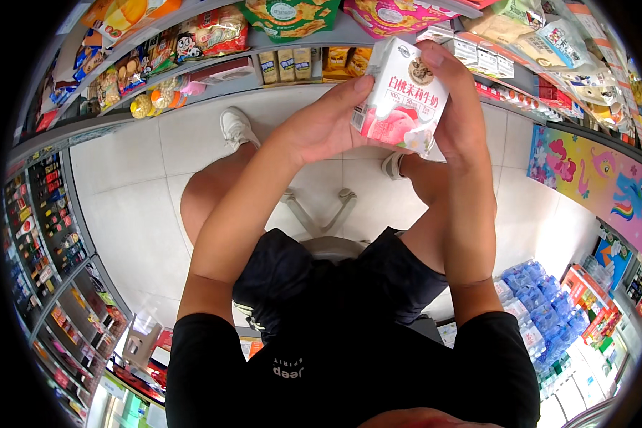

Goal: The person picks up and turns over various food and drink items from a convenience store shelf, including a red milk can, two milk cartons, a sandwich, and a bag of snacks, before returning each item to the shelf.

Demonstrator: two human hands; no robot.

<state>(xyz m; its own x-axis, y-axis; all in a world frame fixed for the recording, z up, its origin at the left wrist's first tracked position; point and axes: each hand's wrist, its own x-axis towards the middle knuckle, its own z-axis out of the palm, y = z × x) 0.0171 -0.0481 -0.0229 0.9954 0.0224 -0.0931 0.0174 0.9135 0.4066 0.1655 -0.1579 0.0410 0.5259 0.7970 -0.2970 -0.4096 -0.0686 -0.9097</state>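
Observation:
Both my hands hold a white and pink drink carton (404,100) up in front of the shelves, its printed face with a peach picture turned toward me. My left hand (328,121) grips its left side, thumb along the edge and the other fingers hidden behind or under it. On the right side, my right hand (458,100) has its thumb over the top corner, with its remaining fingers out of sight behind the carton. The carton is slightly tilted.
Ahead, shelves (214,64) carry snack bags, with small yellow boxes (285,65) on the lower one. I sit on a wheeled stool (328,246) on a tiled floor (135,171). Bottled water packs (542,307) stand at the right, a colourful cartoon panel (599,175) above them, and stocked racks (50,235) at the left.

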